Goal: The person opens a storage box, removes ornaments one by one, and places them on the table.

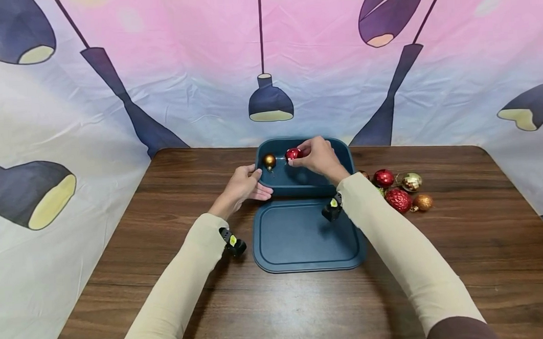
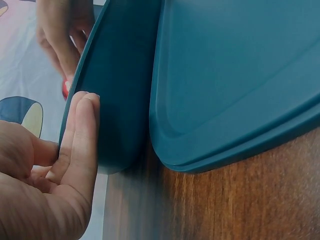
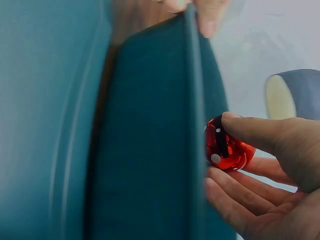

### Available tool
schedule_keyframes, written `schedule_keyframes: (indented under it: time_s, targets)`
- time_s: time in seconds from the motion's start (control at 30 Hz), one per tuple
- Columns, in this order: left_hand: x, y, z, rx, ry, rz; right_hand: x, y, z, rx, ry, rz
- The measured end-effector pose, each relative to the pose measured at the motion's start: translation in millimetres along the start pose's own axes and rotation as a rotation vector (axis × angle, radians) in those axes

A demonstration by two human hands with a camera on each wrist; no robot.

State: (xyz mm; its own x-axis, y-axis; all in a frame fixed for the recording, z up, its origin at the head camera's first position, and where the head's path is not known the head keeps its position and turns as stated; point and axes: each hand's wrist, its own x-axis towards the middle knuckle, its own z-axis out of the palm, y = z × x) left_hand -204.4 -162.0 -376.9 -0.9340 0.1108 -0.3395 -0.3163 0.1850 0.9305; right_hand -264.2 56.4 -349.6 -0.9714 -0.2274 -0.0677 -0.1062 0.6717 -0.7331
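Note:
A dark teal plastic box [image 1: 309,190] stands lidless at the back of the table. My left hand [image 1: 245,185] holds its left end, thumb near the rim and straight fingers [image 2: 82,140] along the outside wall. Over the inside of the box, my right hand [image 1: 319,159] pinches a shiny red Christmas bauble [image 1: 293,154] between thumb and fingertips. The right wrist view shows this red bauble [image 3: 227,147] just past the box's near rim. A gold bauble [image 1: 269,161] lies in the left part of the box.
The matching teal lid [image 1: 309,236] lies flat in front of the box. Right of the box, partly behind my right sleeve, several baubles rest on the wooden table [image 1: 477,230], among them a textured red bauble [image 1: 398,200] and a shiny gold bauble [image 1: 411,182]. A patterned cloth [image 1: 213,106] hangs behind.

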Motion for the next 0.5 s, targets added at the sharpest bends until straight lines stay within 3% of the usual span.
schedule_keyframes:
  time_s: [0.5]
  targets:
    - [-1.2, -1.4, -0.5, -0.005, -0.003, 0.018, -31, -5, -55.5, -0.065, 0.009, -0.103]
